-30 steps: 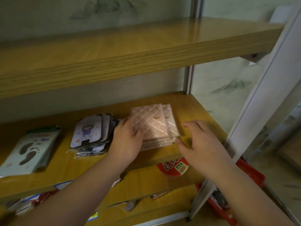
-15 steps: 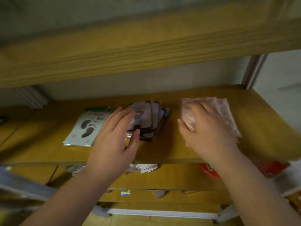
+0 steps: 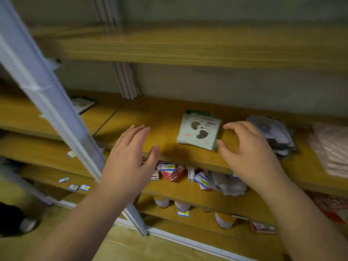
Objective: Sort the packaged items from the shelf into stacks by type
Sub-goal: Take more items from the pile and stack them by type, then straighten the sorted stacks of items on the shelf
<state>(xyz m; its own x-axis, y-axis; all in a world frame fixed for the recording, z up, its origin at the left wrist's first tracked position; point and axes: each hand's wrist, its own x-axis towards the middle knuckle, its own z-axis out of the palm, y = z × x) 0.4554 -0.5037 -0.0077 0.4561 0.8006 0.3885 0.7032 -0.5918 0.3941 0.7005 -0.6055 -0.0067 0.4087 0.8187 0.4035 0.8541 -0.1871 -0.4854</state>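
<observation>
Bare shelf (image 3: 160, 117) left — footprint packs (image 3: 199, 131) right.

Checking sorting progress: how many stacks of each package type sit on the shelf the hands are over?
Footprint packs: 1 stack
Dark-edged card packs: 1 stack
Pink quilted packs: 1 stack
Total: 3 stacks
Neither the left hand nor the right hand holds anything.

The scene is viewed from one head-worn camera, aimed forward and down at a wooden shelf (image 3: 169, 117) at close range. Both forearms are seen entering from the bottom edge.
</observation>
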